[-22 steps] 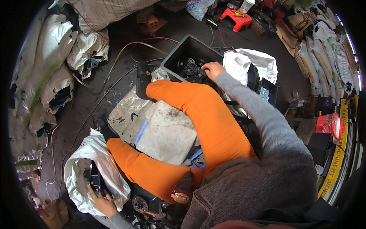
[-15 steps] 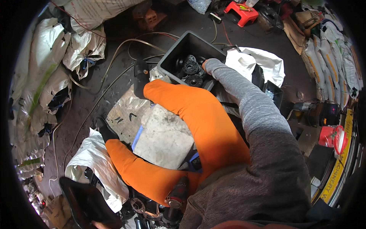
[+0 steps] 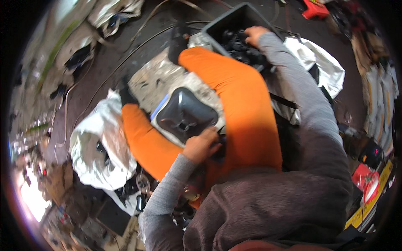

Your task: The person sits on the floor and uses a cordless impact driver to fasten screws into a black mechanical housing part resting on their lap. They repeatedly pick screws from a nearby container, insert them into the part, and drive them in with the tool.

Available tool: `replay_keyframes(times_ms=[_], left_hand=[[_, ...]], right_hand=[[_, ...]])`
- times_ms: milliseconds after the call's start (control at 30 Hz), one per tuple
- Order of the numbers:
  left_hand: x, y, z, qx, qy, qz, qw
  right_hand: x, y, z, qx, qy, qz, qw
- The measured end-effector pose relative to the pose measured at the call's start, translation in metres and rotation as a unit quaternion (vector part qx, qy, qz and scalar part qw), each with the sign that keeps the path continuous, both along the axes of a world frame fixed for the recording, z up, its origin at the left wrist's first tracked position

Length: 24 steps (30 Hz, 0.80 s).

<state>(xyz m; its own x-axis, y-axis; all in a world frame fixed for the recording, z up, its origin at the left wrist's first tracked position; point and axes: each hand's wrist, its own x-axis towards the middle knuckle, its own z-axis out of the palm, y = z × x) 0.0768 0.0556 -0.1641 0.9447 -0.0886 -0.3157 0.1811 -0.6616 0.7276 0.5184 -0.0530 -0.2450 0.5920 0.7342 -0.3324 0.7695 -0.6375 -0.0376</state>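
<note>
A black, glossy, rounded-square plastic shell with a small round hole near its near side lies over the pale pad between my orange-trousered legs. My left hand grips its near edge with curled fingers. My right arm stretches forward to a grey bin at the far side. Inside that bin, my right hand is at a heap of black plastic parts. Motion blurs its fingers, so I cannot make out whether it holds a part.
At the left stands an open white sack with dark pieces inside. Another white sack lies right of the bin. Cables cross the dark floor. A red stool is at the far right, and a red tub at the near right.
My left hand has brought the black shell from the lower left onto the pad between my legs. My right hand is still in the bin. The view has shifted.
</note>
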Motion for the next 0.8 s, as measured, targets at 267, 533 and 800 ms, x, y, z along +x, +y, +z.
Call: replay_keyframes(times_ms=[267,533,800], left_hand=[[-0.045,0.055,0.037,-0.199,-0.066,0.548,0.810],[-0.045,0.029,-0.007,0.071,-0.055,0.328,0.940],[-0.054,0.049,-0.030,0.058,-0.159,0.283,0.944]], right_hand=[[-0.220,0.046,0.096,0.249,0.629,-0.165,0.718],[-0.294,0.063,0.015,0.218,0.506,-0.082,0.831],[-0.322,0.039,0.017,0.257,0.522,-0.122,0.804]])
